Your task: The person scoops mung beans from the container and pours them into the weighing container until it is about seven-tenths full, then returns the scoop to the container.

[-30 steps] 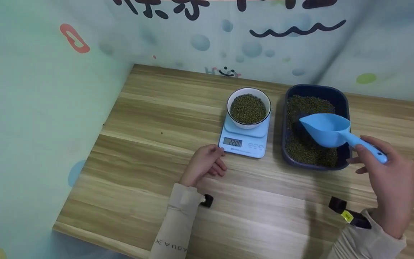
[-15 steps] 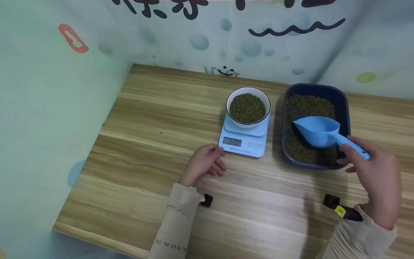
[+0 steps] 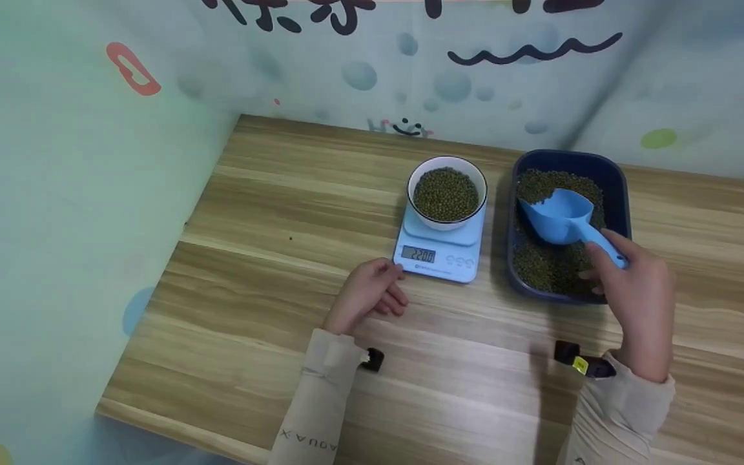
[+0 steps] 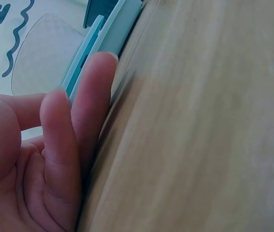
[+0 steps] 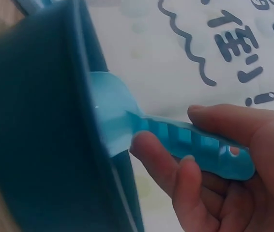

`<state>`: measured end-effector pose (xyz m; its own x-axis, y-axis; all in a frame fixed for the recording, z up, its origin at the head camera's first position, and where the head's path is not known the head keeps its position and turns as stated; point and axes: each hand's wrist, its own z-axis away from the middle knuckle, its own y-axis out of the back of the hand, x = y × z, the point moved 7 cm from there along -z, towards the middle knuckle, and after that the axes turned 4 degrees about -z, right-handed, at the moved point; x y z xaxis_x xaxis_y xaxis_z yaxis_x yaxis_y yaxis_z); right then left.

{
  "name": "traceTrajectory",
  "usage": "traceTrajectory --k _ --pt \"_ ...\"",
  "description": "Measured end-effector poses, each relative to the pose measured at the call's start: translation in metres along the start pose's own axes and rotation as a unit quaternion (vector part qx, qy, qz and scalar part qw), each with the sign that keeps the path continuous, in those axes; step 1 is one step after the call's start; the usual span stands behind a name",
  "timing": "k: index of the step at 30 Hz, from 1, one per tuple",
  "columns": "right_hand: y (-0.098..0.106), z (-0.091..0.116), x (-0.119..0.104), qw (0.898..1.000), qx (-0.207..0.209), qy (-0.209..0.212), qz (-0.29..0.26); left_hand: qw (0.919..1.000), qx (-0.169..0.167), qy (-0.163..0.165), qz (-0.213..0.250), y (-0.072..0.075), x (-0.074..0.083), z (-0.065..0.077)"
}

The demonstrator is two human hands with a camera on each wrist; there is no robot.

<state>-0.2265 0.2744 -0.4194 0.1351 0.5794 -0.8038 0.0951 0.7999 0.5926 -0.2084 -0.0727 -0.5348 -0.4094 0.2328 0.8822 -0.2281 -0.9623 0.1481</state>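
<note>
My right hand (image 3: 637,297) grips the handle of a light blue scoop (image 3: 562,226) inside a dark blue tub (image 3: 619,194). The scoop's pointed lip is down among small green-brown beans (image 3: 540,274). In the right wrist view, the tub wall hides part of the scoop's bowl. My left hand (image 3: 369,290) rests on the table with fingers loosely bent, its fingertips at the near left corner of a light blue kitchen scale (image 3: 440,265). On the scale stands a white bowl (image 3: 447,226) of the same beans; the display (image 3: 418,254) appears to read 220.0.
The wooden table (image 3: 268,271) ends at a left edge beside a pale printed curtain (image 3: 62,194). A printed backdrop (image 3: 320,77) stands along the back edge. The tub sits just right of the scale with a narrow gap between them.
My right hand has moved left and slightly away from me, and the scoop has lowered into the beans with its lip pushed forward. The left hand, scale and bowl have stayed put.
</note>
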Motion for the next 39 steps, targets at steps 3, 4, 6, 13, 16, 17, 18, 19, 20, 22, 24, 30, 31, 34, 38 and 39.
traceTrajectory --k 3,4,6,13,16,17,18,19,20,22,24,30,31,34,38,39 --pt "-0.004 -0.003 0.002 1.000 0.006 -0.005 0.004 1.0000 0.001 0.000 -0.002 0.000 0.000 0.000" --pt "-0.006 -0.004 0.002 1.000 0.005 -0.007 0.003 1.0000 0.001 0.000 -0.002 0.000 0.000 0.000" --pt "-0.009 -0.006 0.004 1.000 -0.001 -0.007 0.000 1.0000 0.002 -0.001 -0.002 0.000 0.000 0.000" --pt "-0.014 -0.011 0.008 1.000 -0.010 0.002 0.010 0.9999 0.001 -0.006 0.009 0.000 0.001 0.000" --pt "-0.015 -0.012 0.011 1.000 -0.022 -0.005 0.019 1.0000 0.004 -0.003 0.005 0.001 0.001 -0.001" --pt "-0.016 -0.013 0.011 0.999 -0.028 -0.007 0.022 1.0000 0.005 -0.001 0.004 0.001 0.001 -0.001" --pt "-0.017 -0.013 0.012 0.999 -0.034 -0.010 0.025 1.0000 0.004 0.000 0.003 0.001 0.001 -0.001" --pt "-0.019 -0.013 0.012 0.999 -0.042 -0.013 0.025 1.0000 0.004 0.000 0.003 0.001 0.001 -0.001" --pt "-0.020 -0.013 0.012 0.998 -0.049 -0.015 0.029 1.0000 0.004 0.000 0.003 0.001 0.000 -0.001" --pt "-0.022 -0.014 0.013 0.997 -0.062 -0.017 0.043 1.0000 0.004 0.000 0.004 0.001 0.000 0.000" --pt "-0.025 -0.014 0.013 0.996 -0.070 -0.016 0.055 1.0000 0.004 0.000 0.006 0.000 0.000 0.000" --pt "-0.030 -0.016 0.011 0.994 -0.069 0.003 0.083 0.9999 0.001 0.005 0.013 0.000 0.003 0.001" --pt "-0.031 -0.016 0.010 0.994 -0.062 0.007 0.090 0.9999 0.001 0.004 0.012 0.000 0.003 0.001" --pt "-0.029 -0.018 0.009 0.994 -0.035 0.015 0.103 1.0000 0.004 0.004 0.003 0.001 0.002 0.000" --pt "-0.024 -0.018 0.010 0.994 -0.001 0.011 0.107 1.0000 0.003 0.000 -0.001 0.000 0.001 0.000" --pt "-0.022 -0.018 0.010 0.994 0.004 0.008 0.105 1.0000 0.003 -0.001 0.001 0.000 0.001 0.000"
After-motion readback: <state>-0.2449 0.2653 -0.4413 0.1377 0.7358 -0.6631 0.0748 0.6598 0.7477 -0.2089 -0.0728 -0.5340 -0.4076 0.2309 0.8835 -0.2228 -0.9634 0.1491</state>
